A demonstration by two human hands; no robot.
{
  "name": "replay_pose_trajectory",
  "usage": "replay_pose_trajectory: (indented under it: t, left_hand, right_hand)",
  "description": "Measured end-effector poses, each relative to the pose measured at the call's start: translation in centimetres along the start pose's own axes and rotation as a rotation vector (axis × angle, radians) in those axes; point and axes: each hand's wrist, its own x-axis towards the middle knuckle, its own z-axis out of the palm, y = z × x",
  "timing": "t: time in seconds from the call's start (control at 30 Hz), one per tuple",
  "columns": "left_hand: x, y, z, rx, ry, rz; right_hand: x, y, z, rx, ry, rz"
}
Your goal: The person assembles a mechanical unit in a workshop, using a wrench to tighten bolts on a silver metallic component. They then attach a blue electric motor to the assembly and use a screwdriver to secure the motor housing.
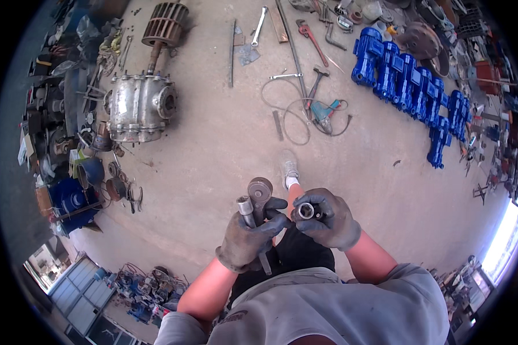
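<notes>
My left hand (243, 240), in a dark grey work glove, is closed round a ratchet wrench (260, 190) whose round head points up and away from me. In the same grip is a steel bar with a socket end (245, 207), next to the ratchet head. My right hand (335, 223), gloved alike, grips a short steel socket (306, 211) between thumb and fingers, its open end facing up. The two hands are close together in front of my body, with the fingertips nearly meeting. Part of the ratchet's handle is hidden by the left glove.
A large grey metal casing (137, 108) with a slotted rotor (164, 26) stands at the far left. Several blue motors (407, 80) line the right. On the floor ahead lie a drill (324, 115) with its cord, a hammer (316, 86), a red pipe wrench (311, 40) and spanners (260, 26).
</notes>
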Motion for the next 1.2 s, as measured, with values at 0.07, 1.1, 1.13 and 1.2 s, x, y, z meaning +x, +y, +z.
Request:
replay_pose_trajectory:
  t: [0.07, 1.1, 1.13, 1.2]
  left_hand:
    - [-6.9, 1.1, -0.5, -0.026, -0.066, 0.155]
    - [-46.8, -13.3, -13.3, 0.203, -0.154, 1.203]
    - [-46.5, -13.2, -13.5, 0.241, -0.134, 1.261]
    - [-46.3, -13.1, -13.5, 0.252, -0.113, 1.317]
  right_hand:
    - [-1.3, -6.0, 3.2, -0.129, -0.028, -0.235]
    - [-27.9, -24.9, 31.4, -0.120, -0.146, -0.590]
    - [-27.7, -24.8, 31.5, -0.122, -0.166, -0.617]
    - [-27.2, -24.6, 31.7, -0.121, -0.180, -0.647]
